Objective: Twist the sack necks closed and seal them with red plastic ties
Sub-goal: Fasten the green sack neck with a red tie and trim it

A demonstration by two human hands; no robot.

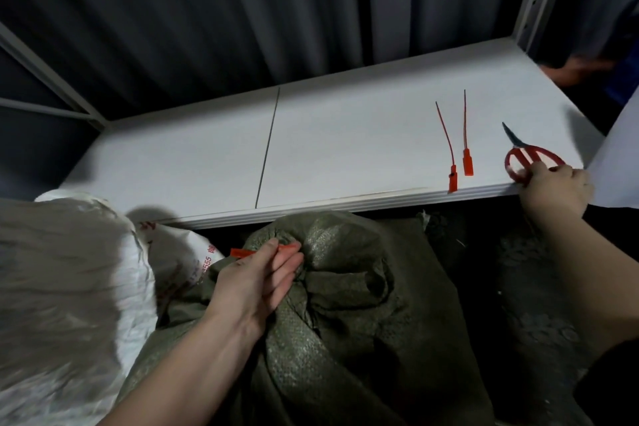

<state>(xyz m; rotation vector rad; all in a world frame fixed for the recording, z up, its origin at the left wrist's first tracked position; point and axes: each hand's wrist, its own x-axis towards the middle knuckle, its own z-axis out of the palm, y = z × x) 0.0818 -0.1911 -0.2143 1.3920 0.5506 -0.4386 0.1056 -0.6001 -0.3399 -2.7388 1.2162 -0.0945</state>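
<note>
Dark green woven plastic sack (345, 304) sits on the floor below the front edge of the white shelf board (311, 149), its neck bunched and twisted just under that edge. A red plastic tie (242, 252) is already at the neck – its flat tag end sticks out to the left. Left hand (257, 282) is closed over the twisted neck, thumb and fingers pinching the tie against the fabric.

Handling, my read: woven fabric is soft, creased and a bit slick, so the twist will unwind if the grip loosens. Best hold is right at the tightest part of the twist, not on the loose mouth above it. The sack looks full and heavy, so it should stay put while the tie is pulled tight.

Right hand (553, 190) is up at the front right corner of the shelf board, fingers curled onto the handles of the red-handled scissors (529, 156) – looks like it's taking them, likely to trim the tie tail. Blades point toward the back edge.

Two spare red plastic ties (460, 145) lie side by side near the front edge, just left of the scissors, one tag overhanging the edge.

A white woven sack (69, 287) is touching the green one on the left. Another dark sack (532, 304) sits to the right, under the right forearm.
</note>
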